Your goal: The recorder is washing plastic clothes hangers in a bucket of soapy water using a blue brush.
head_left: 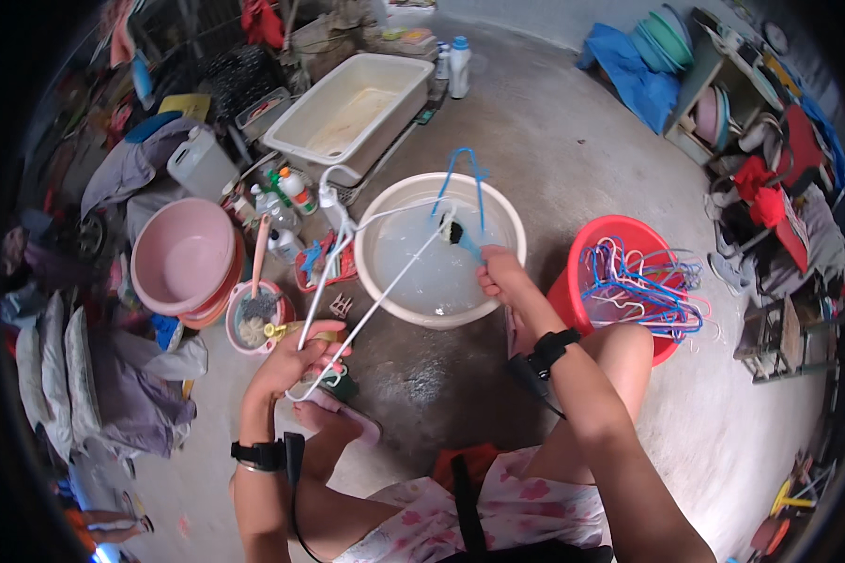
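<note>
My left hand (302, 364) is closed round one end of a white clothes hanger (390, 289), whose hook points away from me. The hanger's far end reaches over a cream round basin (367, 281) of cloudy water. There my right hand (504, 275) grips the blue handle of a brush (469, 246). Its dark bristles touch or nearly touch the hanger's far corner. A blue hanger (480, 192) leans in the basin, partly under water, with its upper part above the far rim.
On the right, a red bucket (565, 298) holds several blue, white and pink hangers (638, 286). Pink basins (174, 258), bottles (296, 190) and a small pink tub (238, 328) with brushes stand left. A cream rectangular tub (286, 141) sits behind. My slippered foot (347, 418) is below the left hand.
</note>
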Motion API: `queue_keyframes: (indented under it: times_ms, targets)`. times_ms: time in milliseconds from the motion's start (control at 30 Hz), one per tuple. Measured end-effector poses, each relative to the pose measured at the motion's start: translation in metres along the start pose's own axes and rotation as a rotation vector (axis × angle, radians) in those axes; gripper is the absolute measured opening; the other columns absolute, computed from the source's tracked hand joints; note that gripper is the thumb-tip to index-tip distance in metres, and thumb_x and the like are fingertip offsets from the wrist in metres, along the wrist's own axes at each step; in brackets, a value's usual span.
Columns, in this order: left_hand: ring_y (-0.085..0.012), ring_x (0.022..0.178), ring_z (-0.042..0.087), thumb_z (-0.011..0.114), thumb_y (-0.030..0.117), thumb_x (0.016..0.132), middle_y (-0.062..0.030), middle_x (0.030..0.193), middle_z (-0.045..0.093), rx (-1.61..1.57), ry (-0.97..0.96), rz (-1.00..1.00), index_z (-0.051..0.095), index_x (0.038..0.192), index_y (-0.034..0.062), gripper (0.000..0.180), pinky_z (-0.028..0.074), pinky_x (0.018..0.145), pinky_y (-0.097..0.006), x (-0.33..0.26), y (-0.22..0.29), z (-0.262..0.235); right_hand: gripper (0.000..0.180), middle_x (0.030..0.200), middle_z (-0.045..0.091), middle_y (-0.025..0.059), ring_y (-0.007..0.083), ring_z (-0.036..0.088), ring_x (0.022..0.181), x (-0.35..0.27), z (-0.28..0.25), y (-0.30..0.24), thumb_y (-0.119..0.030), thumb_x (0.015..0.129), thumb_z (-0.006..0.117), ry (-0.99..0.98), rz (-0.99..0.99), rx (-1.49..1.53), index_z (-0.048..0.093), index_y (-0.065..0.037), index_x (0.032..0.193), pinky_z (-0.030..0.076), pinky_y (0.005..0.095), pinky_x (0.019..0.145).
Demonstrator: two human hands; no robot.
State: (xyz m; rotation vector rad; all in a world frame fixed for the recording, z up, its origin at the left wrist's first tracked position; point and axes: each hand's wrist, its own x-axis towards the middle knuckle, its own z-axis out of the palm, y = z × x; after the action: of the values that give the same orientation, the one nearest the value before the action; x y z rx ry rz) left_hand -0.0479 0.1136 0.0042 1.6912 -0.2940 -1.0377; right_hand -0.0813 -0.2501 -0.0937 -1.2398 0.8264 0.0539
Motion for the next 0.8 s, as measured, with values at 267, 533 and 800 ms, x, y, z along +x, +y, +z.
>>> queue_keyframes:
  times_ms: [267, 533, 800]
  targets:
    - [-0.0117, 0.077, 0.063, 0.043, 0.008, 0.093, -0.0053, 0.092, 0.063, 0.052, -0.043, 0.174, 0.05, 0.124, 0.0074, 0.032, 0.05, 0.068, -0.025, 0.013, 0.005, 0.006, 0.03, 0.055, 0.044, 0.0029, 0.0099, 0.035, 0.033, 0.015, -0.076, -0.017, -0.028, 0.096, 0.038, -0.163, -0.223, -0.354, 0.05, -0.01, 0.117, 0.023, 0.0229, 0.025]
    - [-0.0121, 0.072, 0.064, 0.034, 0.005, 0.092, -0.0081, 0.092, 0.064, -0.156, 0.159, 0.321, 0.049, 0.114, 0.0047, 0.027, 0.049, 0.06, -0.024, 0.012, 0.033, 0.002, 0.028, 0.06, 0.056, 0.0122, 0.0219, 0.051, 0.04, 0.05, -0.073, -0.001, -0.02, 0.091, 0.045, -0.065, -0.171, -0.792, 0.059, -0.002, 0.107, 0.04, 0.0344, 0.034]
    - [-0.0236, 0.073, 0.067, 0.036, 0.006, 0.091, -0.0153, 0.089, 0.063, -0.369, 0.155, 0.27, 0.045, 0.109, 0.0018, 0.021, 0.055, 0.06, -0.033, 0.057, 0.031, 0.027, 0.025, 0.067, 0.059, 0.0183, 0.0304, 0.058, 0.054, 0.06, -0.042, 0.015, -0.015, 0.088, 0.045, -0.223, -0.451, -1.311, 0.06, -0.001, 0.103, 0.045, 0.0387, 0.046]
